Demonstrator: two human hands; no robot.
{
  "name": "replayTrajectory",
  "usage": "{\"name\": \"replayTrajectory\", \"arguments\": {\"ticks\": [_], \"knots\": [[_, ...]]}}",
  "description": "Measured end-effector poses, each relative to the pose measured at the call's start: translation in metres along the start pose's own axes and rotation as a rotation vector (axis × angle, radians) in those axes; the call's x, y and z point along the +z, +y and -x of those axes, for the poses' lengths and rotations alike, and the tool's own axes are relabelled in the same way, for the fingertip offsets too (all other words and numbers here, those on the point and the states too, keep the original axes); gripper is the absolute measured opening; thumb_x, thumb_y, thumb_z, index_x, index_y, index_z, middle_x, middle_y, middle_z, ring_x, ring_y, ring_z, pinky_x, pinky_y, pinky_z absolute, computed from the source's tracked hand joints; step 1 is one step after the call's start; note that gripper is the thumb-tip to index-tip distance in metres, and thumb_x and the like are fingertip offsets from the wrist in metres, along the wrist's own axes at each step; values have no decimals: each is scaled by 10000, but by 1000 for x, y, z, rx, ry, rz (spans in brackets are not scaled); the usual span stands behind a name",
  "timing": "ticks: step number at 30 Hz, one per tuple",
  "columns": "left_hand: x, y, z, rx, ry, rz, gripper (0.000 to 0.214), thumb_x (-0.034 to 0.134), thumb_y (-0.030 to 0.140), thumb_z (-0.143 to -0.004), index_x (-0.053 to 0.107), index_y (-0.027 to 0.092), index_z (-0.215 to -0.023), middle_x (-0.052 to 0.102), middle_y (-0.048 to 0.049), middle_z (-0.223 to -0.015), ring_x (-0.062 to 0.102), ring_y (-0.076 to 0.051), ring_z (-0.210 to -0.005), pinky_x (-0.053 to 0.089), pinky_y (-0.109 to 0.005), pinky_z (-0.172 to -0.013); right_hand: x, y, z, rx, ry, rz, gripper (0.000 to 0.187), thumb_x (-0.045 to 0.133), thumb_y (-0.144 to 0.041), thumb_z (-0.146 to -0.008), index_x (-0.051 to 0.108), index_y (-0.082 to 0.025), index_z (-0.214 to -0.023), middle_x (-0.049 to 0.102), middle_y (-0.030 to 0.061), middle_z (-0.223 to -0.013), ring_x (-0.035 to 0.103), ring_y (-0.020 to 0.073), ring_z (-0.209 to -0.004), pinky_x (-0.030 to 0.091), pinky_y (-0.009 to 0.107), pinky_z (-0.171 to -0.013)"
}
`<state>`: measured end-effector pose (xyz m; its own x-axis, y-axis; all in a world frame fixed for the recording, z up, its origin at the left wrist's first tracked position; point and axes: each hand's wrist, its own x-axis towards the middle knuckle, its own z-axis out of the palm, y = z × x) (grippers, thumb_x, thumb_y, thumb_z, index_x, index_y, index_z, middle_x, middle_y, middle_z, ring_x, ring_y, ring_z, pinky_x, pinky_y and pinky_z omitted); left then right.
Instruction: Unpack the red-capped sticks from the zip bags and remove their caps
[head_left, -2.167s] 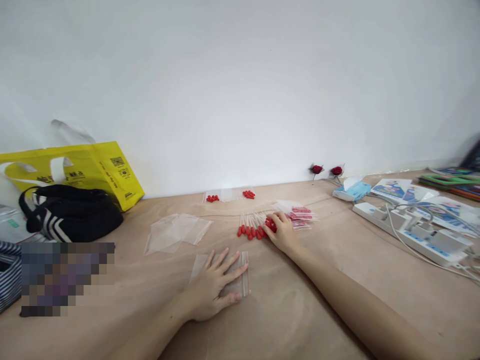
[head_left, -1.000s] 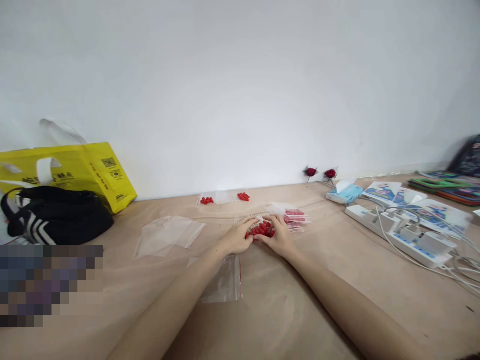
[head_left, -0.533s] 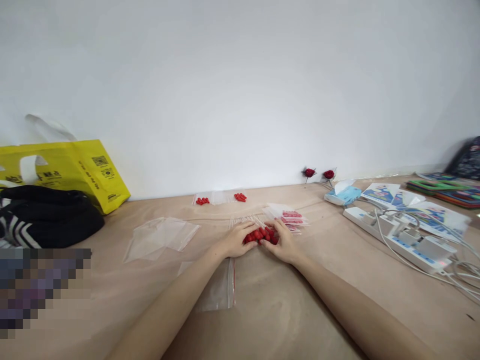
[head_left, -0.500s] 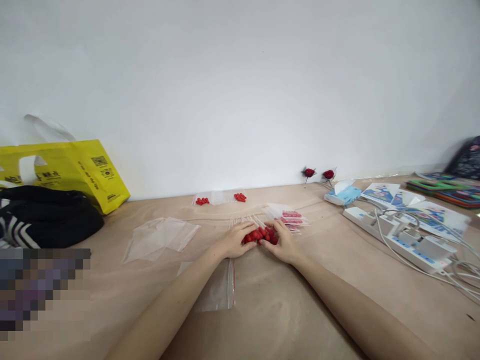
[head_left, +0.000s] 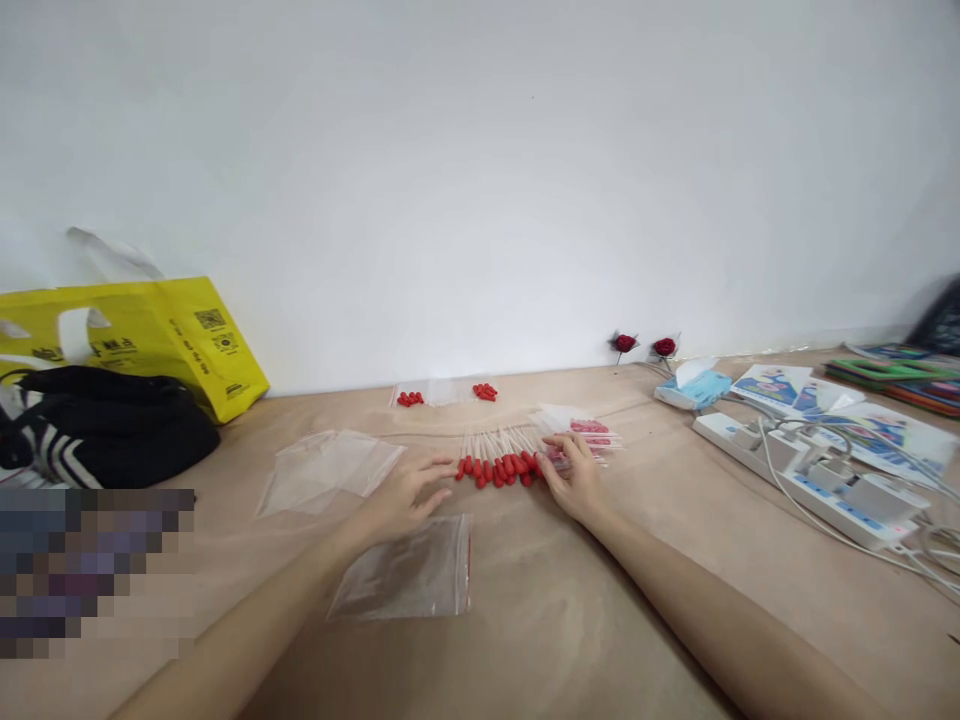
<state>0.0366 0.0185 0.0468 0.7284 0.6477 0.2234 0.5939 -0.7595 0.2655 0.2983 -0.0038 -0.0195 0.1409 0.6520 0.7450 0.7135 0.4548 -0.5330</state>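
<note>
A fanned row of white sticks with red tips (head_left: 499, 470) lies in front of me, tips facing me. My left hand (head_left: 409, 495) hovers at the left end of the row, fingers spread, holding nothing. Against the row's right end rests my right hand (head_left: 576, 482), its thumb by the last red tips and its fingers apart. Below my left hand lies a clear zip bag (head_left: 420, 575) with a red seal line. More clear bags (head_left: 330, 470) overlap further left. Just beyond my right hand is a clear bag with red-tipped sticks (head_left: 592, 430) inside.
By the wall lie two bundles of red-tipped sticks (head_left: 485, 392) on clear plastic. A white power strip (head_left: 810, 480) with cables, a blue tissue pack (head_left: 694, 388) and printed sheets (head_left: 772, 385) are on the right. A yellow bag (head_left: 225, 350) and black cloth (head_left: 112, 430) stand left.
My left hand has moved left off the sticks and opened. The sticks, bunched between both hands before, now lie spread in a row. My right hand has stayed at their right end.
</note>
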Motion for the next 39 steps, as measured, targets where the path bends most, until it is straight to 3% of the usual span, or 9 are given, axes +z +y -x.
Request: {"name": "replayTrajectory", "arguments": {"ticks": [5,11,18,26,29,32,35,37,39], "knots": [[3,11,45,72,-131,-58,406,313,319,-887,352,268,-1288,340,-29,-1366,260,-209,-1271,243,-434,-1033,2,-15,6,-131,7,-28,167,491,-198,-775,546,-190,-933,498,71,-886,500,185,-857,441,348,-771],[14,30,57,65,-322,-117,522,356,496,-836,199,380,-1319,160,-11,-1428,92,-332,-1293,132,-597,-985,4,-35,19,-306,-132,-51,213,490,-168,-773,527,-200,-980,492,81,-935,488,186,-893,439,350,-767],[-1,0,55,-256,24,18,365,385,397,-833,513,244,-1138,531,-68,-1141,503,-224,-1036,390,-366,-880,-10,-41,29,-472,-264,-30,216,466,-96,-738,533,-180,-925,489,84,-925,484,173,-843,439,323,-706],[0,-18,59,-513,-56,196,248,532,416,-653,559,182,-732,532,30,-597,515,-149,-588,387,-231,-539,-7,-40,23,-502,-209,3,200,477,-113,-723,566,-172,-892,530,83,-904,503,173,-826,424,316,-713],[-18,-45,62,-616,269,229,285,485,459,-656,529,182,-710,545,16,-601,509,-147,-550,400,-237,-515,-17,-20,-3,-293,-25,105,156,497,-225,-748,593,-179,-862,560,72,-860,528,182,-821,411,340,-756],[-40,-83,70,-895,604,126,374,501,495,-631,523,162,-802,572,-26,-679,545,-172,-584,437,-265,-526,-32,15,-36,174,56,356,291,469,-402,-755,615,-172,-859,578,105,-901,536,246,-882,383,420,-792],[-45,-100,73,-1062,543,-155,490,496,450,-672,513,100,-1015,606,-135,-890,571,-282,-831,452,-379,-682,-44,51,-58,602,-167,550,546,445,-615,-684,610,-173,-959,575,161,-1004,512,334,-972,340,500,-814],[-37,-96,70,-1006,495,-423,577,462,424,-717,432,83,-1182,511,-207,-1143,439,-356,-1086,357,-493,-839,-46,68,-63,712,-309,539,663,430,-675,-650,584,-148,-1023,576,184,-1030,516,338,-993,355,470,-821],[-25,-88,64,-833,390,-554,573,382,420,-782,347,147,-1284,334,-175,-1340,250,-337,-1244,213,-532,-948,-46,79,-62,733,-398,498,738,454,-693,-614,555,-118,-1067,569,200,-1059,516,333,-1011,379,428,-815]]}}
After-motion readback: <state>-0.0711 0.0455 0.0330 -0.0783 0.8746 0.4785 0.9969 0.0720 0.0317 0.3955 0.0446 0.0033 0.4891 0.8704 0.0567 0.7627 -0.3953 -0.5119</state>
